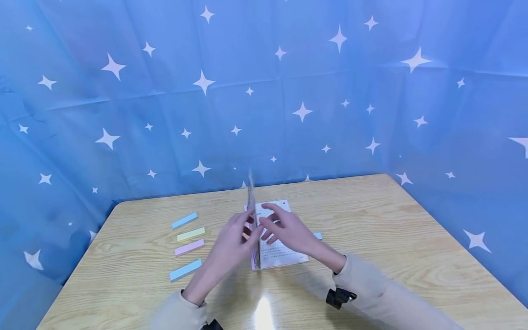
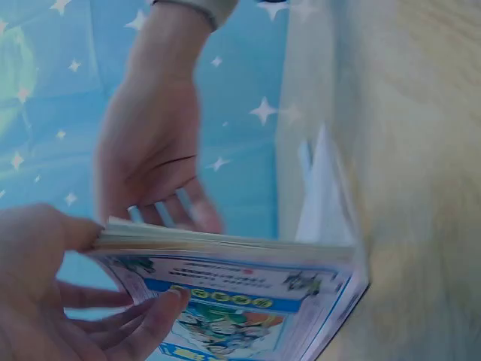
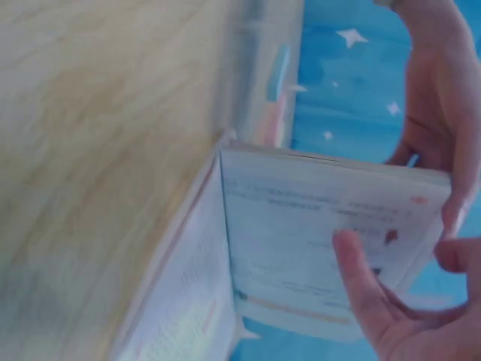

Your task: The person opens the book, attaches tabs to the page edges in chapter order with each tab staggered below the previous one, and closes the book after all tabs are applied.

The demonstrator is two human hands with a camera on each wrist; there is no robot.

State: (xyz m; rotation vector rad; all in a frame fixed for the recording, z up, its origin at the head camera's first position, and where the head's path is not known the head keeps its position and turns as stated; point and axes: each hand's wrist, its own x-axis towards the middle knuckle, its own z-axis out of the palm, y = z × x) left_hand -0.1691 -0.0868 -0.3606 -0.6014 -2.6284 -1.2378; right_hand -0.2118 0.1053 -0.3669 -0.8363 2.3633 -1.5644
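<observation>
A paperback book (image 1: pixel 282 259) lies part open on the table, its left portion raised upright and its right page flat with printed lines. My left hand (image 1: pixel 233 240) grips the raised portion, thumb at the page edges and fingers against the illustrated cover (image 2: pixel 233 320). On the inner side is my right hand (image 1: pixel 290 231), fingers spread and loosely bent. In the right wrist view its index finger (image 3: pixel 357 274) lies over the raised page (image 3: pixel 293 210); whether it touches the paper I cannot tell.
Left of the book, a blue strip (image 1: pixel 184 221), a yellow strip (image 1: pixel 191 234), a pink strip (image 1: pixel 189 247) and another blue strip (image 1: pixel 185 270) lie in a column. One more blue piece (image 1: pixel 317 235) pokes out right of the book. A starry blue curtain (image 1: pixel 255 114) hangs behind the wooden table (image 1: pixel 371 215).
</observation>
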